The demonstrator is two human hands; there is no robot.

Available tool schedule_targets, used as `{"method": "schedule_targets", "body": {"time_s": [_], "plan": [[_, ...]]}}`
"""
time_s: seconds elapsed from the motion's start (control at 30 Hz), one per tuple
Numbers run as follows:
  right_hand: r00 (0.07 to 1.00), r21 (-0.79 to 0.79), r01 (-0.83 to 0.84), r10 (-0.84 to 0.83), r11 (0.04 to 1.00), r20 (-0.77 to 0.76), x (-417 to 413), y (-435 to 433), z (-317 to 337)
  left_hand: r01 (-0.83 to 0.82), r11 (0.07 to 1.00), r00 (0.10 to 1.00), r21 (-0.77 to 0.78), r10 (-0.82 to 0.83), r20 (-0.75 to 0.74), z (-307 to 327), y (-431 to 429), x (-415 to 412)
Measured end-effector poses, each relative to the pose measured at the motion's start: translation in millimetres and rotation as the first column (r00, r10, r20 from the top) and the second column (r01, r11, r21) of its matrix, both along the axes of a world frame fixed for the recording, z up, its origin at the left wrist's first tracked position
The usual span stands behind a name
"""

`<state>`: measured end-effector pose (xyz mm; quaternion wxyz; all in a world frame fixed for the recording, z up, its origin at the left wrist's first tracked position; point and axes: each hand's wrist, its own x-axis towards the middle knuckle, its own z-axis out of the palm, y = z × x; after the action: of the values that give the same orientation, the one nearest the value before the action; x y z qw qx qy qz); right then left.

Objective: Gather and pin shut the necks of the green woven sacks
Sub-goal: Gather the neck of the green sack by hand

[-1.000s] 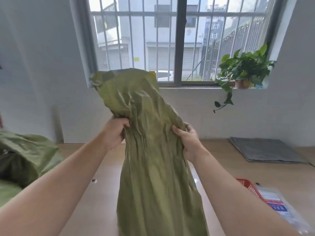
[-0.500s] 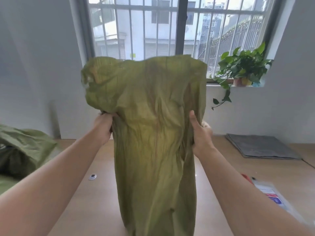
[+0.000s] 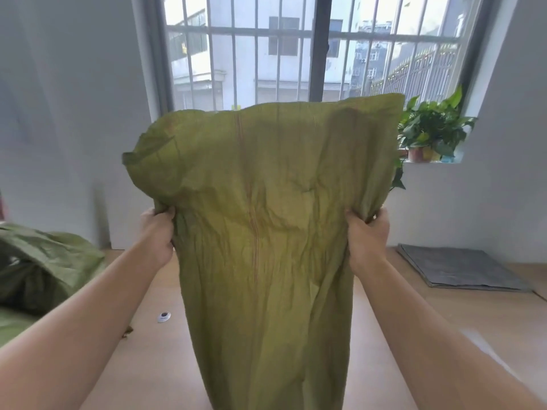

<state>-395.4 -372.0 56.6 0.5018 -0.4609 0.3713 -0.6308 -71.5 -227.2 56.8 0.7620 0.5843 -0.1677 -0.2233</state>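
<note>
Head view: left hand [image 3: 158, 232] and right hand [image 3: 367, 235] each clench the green sack's [image 3: 266, 217] side edges.

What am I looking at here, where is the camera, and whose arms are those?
No machine here: a person wears a wide-angle camera on the head, so you see their own bare arms reaching forward. The left hand and right hand each grip one side of a crumpled green woven sack, held upright and spread wide above a light wooden table. On the table lie a second crumpled green sack at left, a small white disc, and a folded grey mat. A leafy potted plant sits on the windowsill.
</note>
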Motion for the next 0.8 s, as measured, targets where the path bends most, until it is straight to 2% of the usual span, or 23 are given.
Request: {"method": "schedule_targets", "body": {"time_s": [0.07, 0.13, 0.23, 0.37, 0.5, 0.7, 0.8], "plan": [[1.0, 0.022, -0.009, 0.01, 1.0, -0.011, -1, 4, -7, 0.008, 0.999, 1.0, 0.042, -0.008, -0.006, -12, 4, 0], [1.0, 0.026, -0.011, 0.011, 1.0, 0.01, -3, 8, -5, 0.061, 0.998, 0.998, 0.02, -0.062, 0.01, -12, 9, -2], [0.998, -0.023, 0.053, -0.052, 0.998, 0.025, -5, 5, 9, 0.144, 0.989, 0.983, -0.013, -0.142, 0.115, 3, 16, -6], [0.988, -0.098, 0.109, -0.118, 0.989, -0.1, -3, -7, 24, 0.207, 0.978, 0.954, 0.008, -0.203, 0.219, 27, 15, -13], [0.977, -0.097, 0.16, -0.171, 0.982, -0.125, -1, -17, 30, 0.139, 0.99, 0.974, 0.023, -0.141, 0.177, 36, 10, -7], [0.976, -0.075, 0.157, -0.167, 0.985, -0.143, -5, -18, 31, 0.186, 0.981, 0.978, -0.049, -0.18, 0.107, 39, 5, -16], [0.978, -0.111, 0.136, -0.152, 0.984, -0.143, -7, -15, 34, 0.201, 0.976, 0.978, -0.085, -0.195, 0.077, 42, 5, -24]]}}
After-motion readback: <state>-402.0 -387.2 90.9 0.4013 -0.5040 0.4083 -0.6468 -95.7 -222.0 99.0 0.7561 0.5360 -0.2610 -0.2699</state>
